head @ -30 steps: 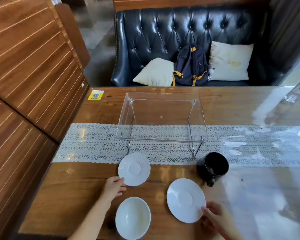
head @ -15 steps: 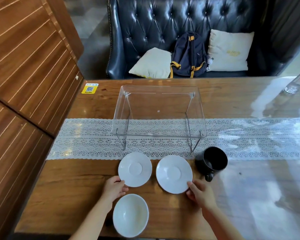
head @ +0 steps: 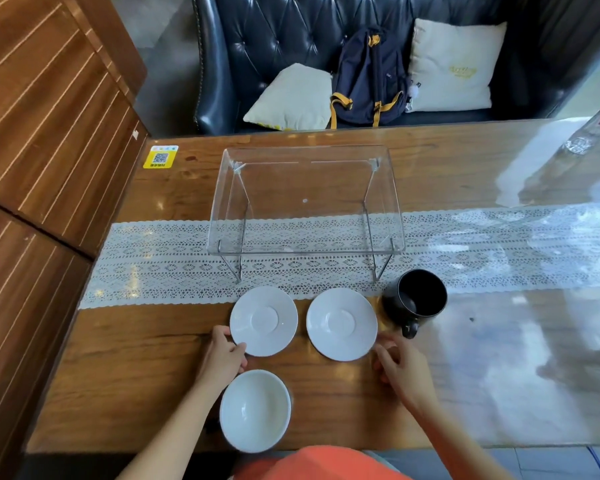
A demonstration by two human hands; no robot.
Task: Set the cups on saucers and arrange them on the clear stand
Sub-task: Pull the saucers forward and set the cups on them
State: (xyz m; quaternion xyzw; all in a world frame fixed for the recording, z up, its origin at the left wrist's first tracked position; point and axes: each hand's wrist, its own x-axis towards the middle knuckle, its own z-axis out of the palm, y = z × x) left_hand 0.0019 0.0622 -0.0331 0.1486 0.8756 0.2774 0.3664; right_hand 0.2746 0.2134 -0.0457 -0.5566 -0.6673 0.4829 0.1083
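Two white saucers lie side by side on the wooden table, the left saucer and the right saucer. A black cup stands just right of them, its handle toward me. A white cup sits at the table's near edge. The clear stand rises behind the saucers, nothing on it. My left hand touches the left saucer's near-left rim. My right hand hovers just off the right saucer's near-right rim, fingers loosely curled, holding nothing.
A white lace runner crosses the table under the stand. A yellow QR sticker sits at the far left corner. A wood-panelled wall borders the left. Behind are a black sofa, two cushions and a navy backpack. A glass bottle stands far right.
My right hand slid the right saucer up beside the left one, then drew back off its rim. My left hand stayed at the left saucer.
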